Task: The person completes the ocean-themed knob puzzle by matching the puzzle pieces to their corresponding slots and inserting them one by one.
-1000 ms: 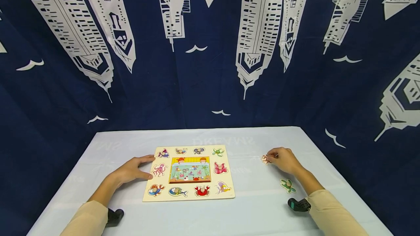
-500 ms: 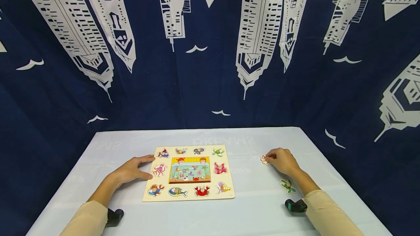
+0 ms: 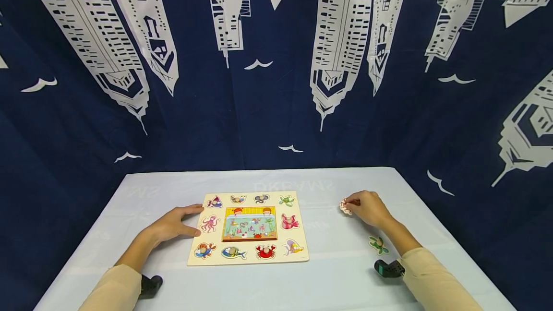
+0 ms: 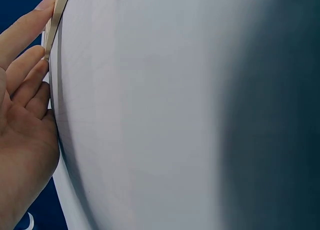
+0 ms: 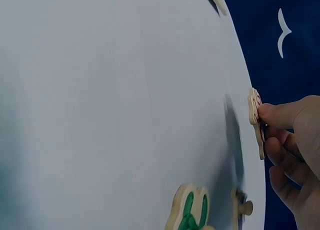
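A wooden peg puzzle board (image 3: pixel 194 259) with sea animals around an aquarium picture lies left of centre on the table. My left hand (image 3: pixel 174 225) rests at its left edge, fingers and thumb spread against the side; the left wrist view shows the fingertips touching the board edge (image 4: pixel 57 15). Between thumb and fingers, my right hand (image 3: pixel 369 209) pinches a small pale puzzle piece (image 3: pixel 345 207) with reddish lines. That piece is tilted and off the table, its shadow apart from it in the right wrist view. Its knob is hidden.
A green puzzle piece (image 3: pixel 378 245) with a knob lies near my right forearm. Another knobbed piece (image 5: pixel 242 208) stands out in the right wrist view, its picture hidden. White cloth covers the table (image 3: pixel 259 292); a dark blue curtain (image 3: pixel 268 109) hangs behind.
My right hand has lifted the reddish-lined puzzle piece and shifted slightly left with it. The left hand and the board have stayed in place.
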A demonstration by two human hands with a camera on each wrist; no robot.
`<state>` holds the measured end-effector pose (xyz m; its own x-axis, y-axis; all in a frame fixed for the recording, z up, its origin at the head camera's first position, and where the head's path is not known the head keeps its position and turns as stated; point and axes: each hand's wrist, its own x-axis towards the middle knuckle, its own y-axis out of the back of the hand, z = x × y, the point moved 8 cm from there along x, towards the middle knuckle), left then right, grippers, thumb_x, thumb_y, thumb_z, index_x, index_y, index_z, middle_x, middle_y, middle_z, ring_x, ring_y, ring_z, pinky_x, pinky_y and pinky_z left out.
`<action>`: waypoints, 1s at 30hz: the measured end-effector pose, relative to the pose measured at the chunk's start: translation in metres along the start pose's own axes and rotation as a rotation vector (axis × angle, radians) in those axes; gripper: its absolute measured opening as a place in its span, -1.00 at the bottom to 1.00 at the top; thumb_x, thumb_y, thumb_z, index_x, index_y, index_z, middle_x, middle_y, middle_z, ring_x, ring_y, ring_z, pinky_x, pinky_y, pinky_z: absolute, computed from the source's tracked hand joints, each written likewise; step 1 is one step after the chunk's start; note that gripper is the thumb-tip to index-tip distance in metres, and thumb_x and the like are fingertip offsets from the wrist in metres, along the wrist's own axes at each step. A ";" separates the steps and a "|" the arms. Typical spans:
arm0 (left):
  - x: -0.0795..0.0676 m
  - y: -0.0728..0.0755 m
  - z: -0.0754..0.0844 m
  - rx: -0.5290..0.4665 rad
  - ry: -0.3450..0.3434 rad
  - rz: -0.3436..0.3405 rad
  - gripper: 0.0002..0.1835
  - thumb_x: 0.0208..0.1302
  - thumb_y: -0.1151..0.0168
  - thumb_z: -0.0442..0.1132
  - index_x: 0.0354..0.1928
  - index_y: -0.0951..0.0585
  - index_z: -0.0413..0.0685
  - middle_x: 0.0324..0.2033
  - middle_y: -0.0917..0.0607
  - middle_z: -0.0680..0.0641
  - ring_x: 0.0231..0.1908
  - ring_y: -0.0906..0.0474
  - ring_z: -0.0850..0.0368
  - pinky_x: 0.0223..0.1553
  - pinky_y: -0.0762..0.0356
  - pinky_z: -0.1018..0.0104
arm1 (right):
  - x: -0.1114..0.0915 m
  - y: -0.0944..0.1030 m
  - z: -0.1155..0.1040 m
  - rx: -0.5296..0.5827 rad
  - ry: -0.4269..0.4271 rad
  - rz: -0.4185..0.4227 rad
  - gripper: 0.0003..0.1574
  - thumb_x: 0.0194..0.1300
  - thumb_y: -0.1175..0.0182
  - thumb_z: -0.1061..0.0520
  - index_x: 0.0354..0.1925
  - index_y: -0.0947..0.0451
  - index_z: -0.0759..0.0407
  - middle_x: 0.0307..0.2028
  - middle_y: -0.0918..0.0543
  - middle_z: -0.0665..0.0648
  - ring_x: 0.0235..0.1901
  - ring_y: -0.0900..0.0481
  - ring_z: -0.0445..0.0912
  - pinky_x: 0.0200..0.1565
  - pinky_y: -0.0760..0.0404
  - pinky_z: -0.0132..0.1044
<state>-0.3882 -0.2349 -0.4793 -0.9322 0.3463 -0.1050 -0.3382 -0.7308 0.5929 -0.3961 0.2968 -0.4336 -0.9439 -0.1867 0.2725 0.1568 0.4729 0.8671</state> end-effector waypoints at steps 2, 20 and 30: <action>0.000 0.000 0.000 0.001 0.004 0.001 -0.07 -0.02 -0.68 -0.18 0.43 -0.47 -0.24 0.52 -0.26 -0.29 0.52 0.07 -0.44 0.42 0.16 -0.45 | 0.003 0.000 -0.005 0.005 0.006 -0.006 -0.84 0.30 -0.40 0.27 -0.15 -0.80 0.31 -0.20 -0.79 0.17 -0.18 -0.71 0.08 -0.10 -0.69 0.06; 0.000 0.000 0.001 0.004 -0.003 0.000 -0.08 -0.02 -0.68 -0.19 0.42 -0.48 -0.25 0.52 -0.26 -0.30 0.52 0.07 -0.44 0.42 0.14 -0.45 | 0.028 -0.014 -0.076 0.009 0.191 -0.028 -0.91 0.26 -0.43 0.27 -0.24 -0.82 0.23 -0.32 -0.77 0.03 -0.33 -0.65 -0.15 -0.26 -0.66 -0.16; -0.001 0.001 0.003 0.018 -0.007 -0.003 -0.07 -0.01 -0.67 -0.17 0.43 -0.47 -0.25 0.52 -0.27 -0.30 0.52 0.06 -0.45 0.42 0.12 -0.46 | 0.034 -0.032 -0.113 0.029 0.250 -0.085 -0.88 0.26 -0.44 0.27 -0.20 -0.83 0.20 -0.26 -0.80 0.02 -0.26 -0.68 -0.14 -0.18 -0.69 -0.15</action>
<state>-0.3869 -0.2342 -0.4761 -0.9301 0.3529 -0.1014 -0.3389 -0.7188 0.6070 -0.4006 0.1781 -0.4054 -0.8517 -0.4319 0.2968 0.0684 0.4699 0.8801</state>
